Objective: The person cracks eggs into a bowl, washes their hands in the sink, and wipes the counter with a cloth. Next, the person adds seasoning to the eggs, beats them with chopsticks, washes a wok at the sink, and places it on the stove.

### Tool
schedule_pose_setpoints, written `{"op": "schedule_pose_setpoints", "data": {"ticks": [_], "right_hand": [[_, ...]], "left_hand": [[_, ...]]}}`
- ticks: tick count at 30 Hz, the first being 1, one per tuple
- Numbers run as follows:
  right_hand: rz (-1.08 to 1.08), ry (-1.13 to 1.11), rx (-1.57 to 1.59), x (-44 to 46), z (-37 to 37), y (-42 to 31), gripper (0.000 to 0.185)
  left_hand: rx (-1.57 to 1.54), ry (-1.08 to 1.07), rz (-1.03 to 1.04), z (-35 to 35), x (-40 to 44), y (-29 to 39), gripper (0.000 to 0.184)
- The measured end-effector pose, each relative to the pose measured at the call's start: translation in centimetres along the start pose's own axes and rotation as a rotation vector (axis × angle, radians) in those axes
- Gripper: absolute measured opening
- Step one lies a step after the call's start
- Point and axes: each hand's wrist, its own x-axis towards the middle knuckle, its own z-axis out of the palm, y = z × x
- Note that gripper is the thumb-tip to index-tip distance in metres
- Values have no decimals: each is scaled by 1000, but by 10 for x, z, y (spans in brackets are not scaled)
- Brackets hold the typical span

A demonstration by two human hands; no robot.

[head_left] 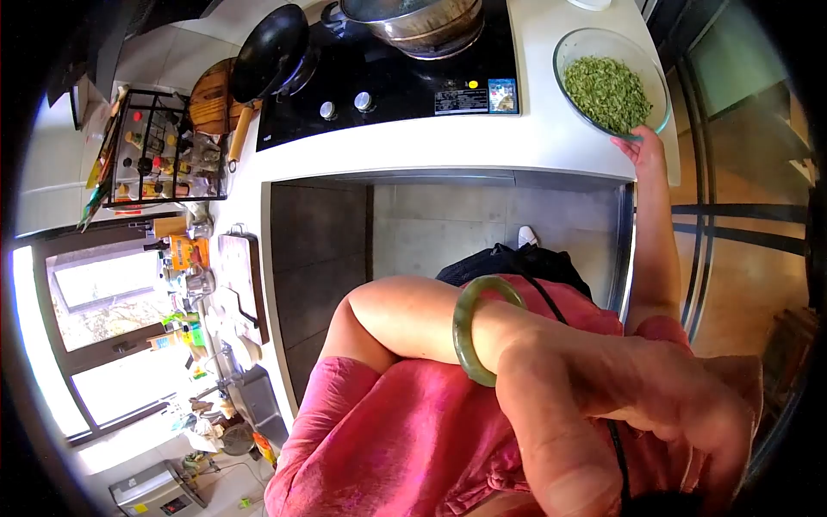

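My right hand (642, 151) grips the near rim of a clear glass bowl (564, 65) on the white counter, at the upper right. Chopped green leaves (607, 93) lie inside it. Large and close to the camera is my left hand (620, 414), in front of the pink shirt (405, 431). Its fingers bend downward and their tips are hidden, so whether it holds anything is unclear. A green bangle (466, 332) circles the left wrist.
A black stove (396, 108) bears a steel pot (422, 26) and a dark pan (269, 52) with a wooden handle. Left of it stand a bottle rack (164, 146) and a round wooden board (209, 99). A glass-paned door frame (702, 215) borders the right side.
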Motion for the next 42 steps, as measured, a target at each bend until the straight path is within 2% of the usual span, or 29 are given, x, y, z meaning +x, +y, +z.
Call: {"op": "schedule_pose_setpoints", "data": {"ticks": [2, 3, 5, 6, 8, 10, 13, 26, 30, 36, 38, 39, 41, 42], "right_hand": [[3, 4, -4, 0, 0, -1, 28], [5, 9, -10, 0, 1, -1, 28], [-1, 8, 9, -2, 2, -1, 31], [-5, 4, 25, -2, 1, -1, 34], [10, 8, 26, 0, 1, -1, 33], [22, 7, 26, 2, 1, 0, 33], [3, 37, 11, -4, 7, -3, 31], [3, 70, 4, -6, 9, -2, 32], [-30, 10, -23, -3, 4, 1, 28], [2, 49, -62, 3, 2, 3, 29], [-5, 43, -47, 2, 3, 3, 30], [-10, 38, -40, 0, 3, 4, 31], [-14, 16, -48, 1, 2, 6, 32], [-40, 12, -31, 4, 1, 7, 32]], "left_hand": [[10, -176, -128, -8, 0, 0, 30], [8, -177, -130, 0, 1, -3, 30], [-58, 258, 312, 27, 4, -8, 42], [-60, 260, 311, 18, 8, 4, 42], [-218, -255, -890, -12, 16, 30, 61], [-134, -259, -564, -13, 12, 23, 61], [-125, -245, -425, -11, 8, 13, 62], [-90, -240, -337, -8, 2, 11, 67], [-68, -273, -340, -14, 3, 11, 68], [-15, -367, -247, -19, 11, 11, 70], [-254, 75, -767, -4, 19, 38, 72], [-252, 78, -769, -2, 24, 38, 72], [-69, 165, -600, 4, 38, 39, 69], [-76, 361, -518, 28, 36, 45, 57]]}}
